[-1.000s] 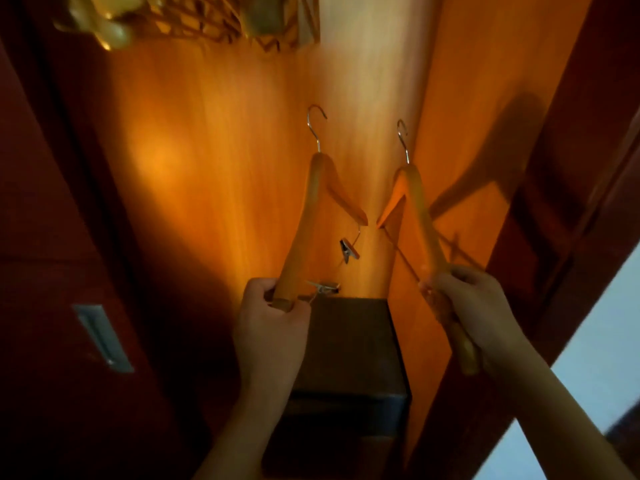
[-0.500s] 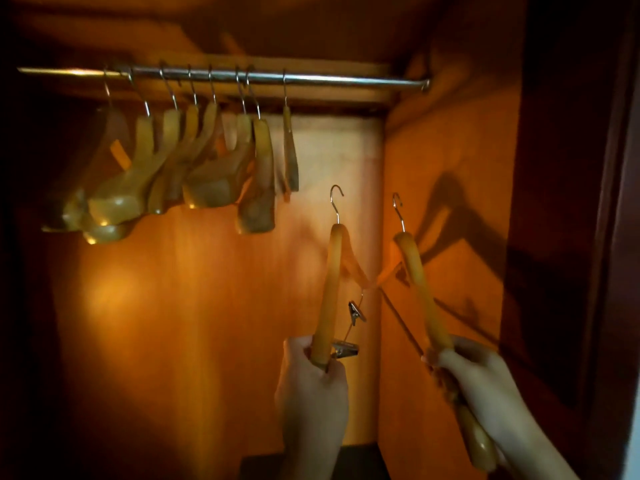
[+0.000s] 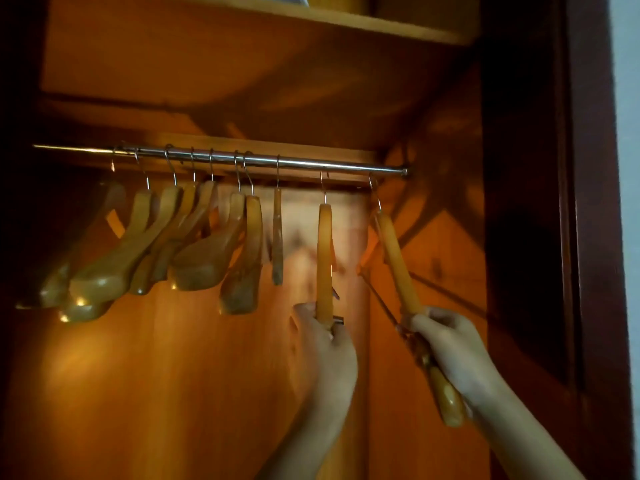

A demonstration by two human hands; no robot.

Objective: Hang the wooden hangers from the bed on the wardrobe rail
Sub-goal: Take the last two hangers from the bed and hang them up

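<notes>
- Hung hangers (image 3: 194,251) crowd the left of the rail (image 3: 311,163).
- Left hand (image 3: 322,348) grips the left hanger (image 3: 325,258) low, hook at rail. Seating unclear, so early release could drop it.
- Right hand (image 3: 450,344) grips the tilted right hanger (image 3: 398,265). The tilt could unhook it.

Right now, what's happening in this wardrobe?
A person is hanging two wooden hangers on the rail. The left hand grips the left hanger by its lower end; the right hand grips the right hanger, nearer the rail's right end. Both hooks reach the rail, neither released. The other hangers hang further left.
</notes>
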